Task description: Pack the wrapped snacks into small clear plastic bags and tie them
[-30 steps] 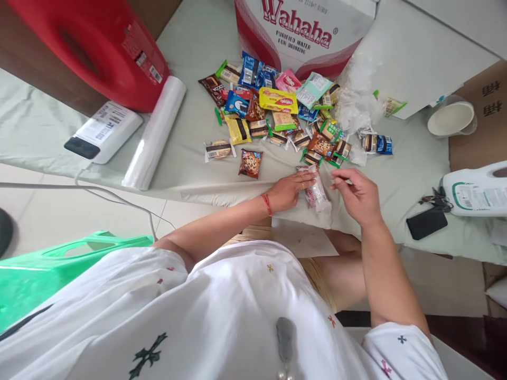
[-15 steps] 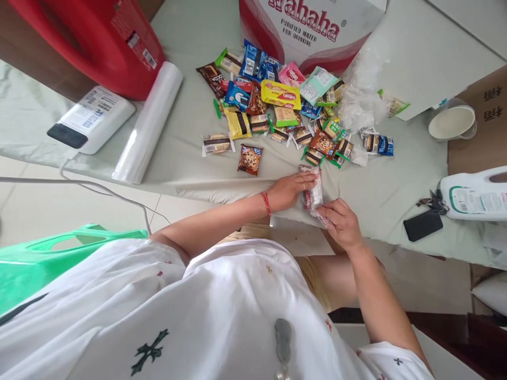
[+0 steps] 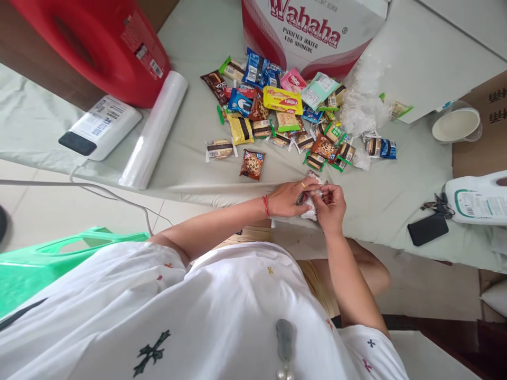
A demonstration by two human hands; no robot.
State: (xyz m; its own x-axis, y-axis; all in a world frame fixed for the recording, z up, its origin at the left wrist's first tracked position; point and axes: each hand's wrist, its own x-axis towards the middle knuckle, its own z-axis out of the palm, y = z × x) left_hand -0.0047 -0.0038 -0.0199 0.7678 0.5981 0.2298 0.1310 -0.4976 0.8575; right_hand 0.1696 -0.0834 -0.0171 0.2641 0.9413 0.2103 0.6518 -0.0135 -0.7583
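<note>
At the table's front edge both hands are closed on a small bundle in clear plastic wrap (image 3: 310,212), with dark and reddish bits showing through; its contents are mostly hidden. My left hand (image 3: 288,199), a red string on its wrist, grips the bundle from the left. From the right, my right hand (image 3: 331,208) pinches the plastic film against it. Just beyond lies a brown cookie packet (image 3: 252,164), and left of that a clear-wrapped sandwich biscuit (image 3: 220,150). Farther back is a heap of wrapped snacks, among them a yellow wafer packet (image 3: 282,100).
Behind the snacks stands a water carton (image 3: 304,31), with crumpled clear plastic (image 3: 362,105) on its right. A plastic film roll (image 3: 154,132), a white label printer (image 3: 101,126) and a red jug (image 3: 119,53) are at left. A black phone (image 3: 428,229) and white bottle (image 3: 475,198) lie right.
My right hand has moved up and left, folding the loose plastic end over the bundle beside my left hand. The whole view has shifted slightly.
</note>
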